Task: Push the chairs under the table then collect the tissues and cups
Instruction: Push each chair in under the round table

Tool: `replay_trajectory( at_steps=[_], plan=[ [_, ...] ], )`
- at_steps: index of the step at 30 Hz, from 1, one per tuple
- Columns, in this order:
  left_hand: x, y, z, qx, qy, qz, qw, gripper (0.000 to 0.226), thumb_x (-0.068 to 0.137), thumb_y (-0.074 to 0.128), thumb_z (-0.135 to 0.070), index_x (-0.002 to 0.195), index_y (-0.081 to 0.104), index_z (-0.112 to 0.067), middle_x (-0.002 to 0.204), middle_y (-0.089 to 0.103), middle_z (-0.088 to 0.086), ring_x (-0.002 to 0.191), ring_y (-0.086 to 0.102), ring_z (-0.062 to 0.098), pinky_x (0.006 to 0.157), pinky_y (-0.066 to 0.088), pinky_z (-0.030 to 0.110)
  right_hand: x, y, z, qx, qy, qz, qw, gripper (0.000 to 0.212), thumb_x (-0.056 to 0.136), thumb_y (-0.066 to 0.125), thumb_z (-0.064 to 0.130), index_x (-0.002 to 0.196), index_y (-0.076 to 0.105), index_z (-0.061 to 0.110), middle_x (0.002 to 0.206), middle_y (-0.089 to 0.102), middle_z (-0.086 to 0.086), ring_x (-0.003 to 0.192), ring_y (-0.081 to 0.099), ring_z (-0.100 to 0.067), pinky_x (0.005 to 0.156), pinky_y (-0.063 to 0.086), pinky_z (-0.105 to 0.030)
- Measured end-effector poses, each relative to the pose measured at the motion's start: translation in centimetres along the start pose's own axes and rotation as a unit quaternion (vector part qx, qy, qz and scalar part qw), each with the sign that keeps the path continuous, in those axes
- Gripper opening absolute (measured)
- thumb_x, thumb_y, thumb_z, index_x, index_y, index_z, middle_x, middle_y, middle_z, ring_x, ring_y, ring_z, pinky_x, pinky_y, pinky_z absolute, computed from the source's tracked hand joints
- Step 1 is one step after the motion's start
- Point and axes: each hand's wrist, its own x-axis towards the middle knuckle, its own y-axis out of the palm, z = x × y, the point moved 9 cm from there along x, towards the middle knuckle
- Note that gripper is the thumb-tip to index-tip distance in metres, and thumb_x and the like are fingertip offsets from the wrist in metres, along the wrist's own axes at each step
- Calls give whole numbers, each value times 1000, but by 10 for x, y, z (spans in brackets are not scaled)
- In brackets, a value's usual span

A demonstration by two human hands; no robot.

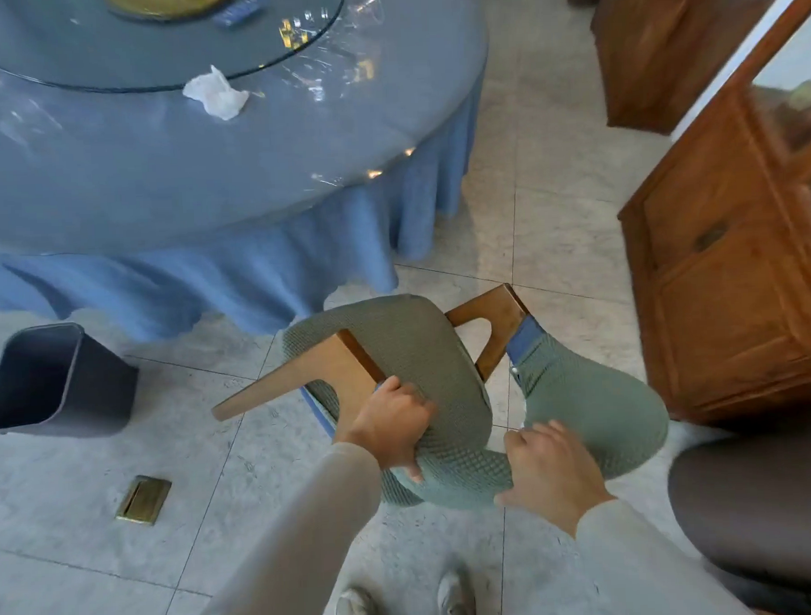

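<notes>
A green-upholstered chair [410, 353] with wooden arms stands just short of the round table [165, 178], which wears a blue cloth. My left hand [390, 424] grips the top of the chair's back on its left side. My right hand [550, 468] is closed over the back's top edge on the right. A crumpled white tissue [215, 93] lies on the table by the rim of the glass turntable [290, 56]. Clear plastic cups [367, 11] lie on the table at the far right, hard to make out.
A dark grey waste bin [54, 383] stands on the floor at the left, beside the tablecloth. A wooden cabinet [736, 265] lines the right side. A brass floor plate [143, 500] sits in the tiles. A dark seat [765, 505] is at lower right.
</notes>
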Motion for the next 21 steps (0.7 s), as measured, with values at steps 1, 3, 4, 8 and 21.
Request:
replay_trajectory(
  at_steps=[1,3,4,8,21],
  plan=[
    [-9,4,3,1,2,-7,1000,84,53,73,-81,109,59,-20,101,68,-1,96,56,22,92,37,38,-3,1,12,2,-3,-8,1000,58,69,72,67,101,62,19,98,68,2,96,59,-21,88,39,-35],
    [-25,11,11,0,-1,-13,1000,81,53,72,-82,106,59,-22,100,67,-3,94,56,21,92,37,37,-6,-2,30,21,-12,-20,1000,53,69,75,63,98,60,21,96,65,3,94,59,-20,83,42,-35],
    [-32,14,15,-3,-6,-14,1000,80,53,71,-83,105,59,-24,99,67,-5,94,55,20,92,37,37,-8,-3,35,46,-26,-20,998,50,69,74,62,96,56,23,94,62,5,91,57,-18,78,42,-34],
    [-61,30,32,-27,-33,-13,999,74,54,67,-85,106,57,-32,100,64,-14,94,52,15,91,33,32,-22,3,25,193,-104,64,974,37,71,64,60,98,54,37,92,55,19,81,52,-2,67,46,-26],
    [-201,85,-16,-252,-235,-17,939,25,85,71,-22,108,69,-32,106,70,-15,105,63,8,104,43,35,-54,15,126,83,-182,4,980,32,81,63,47,103,65,24,96,71,-1,88,66,-29,73,51,-37]
  ],
)
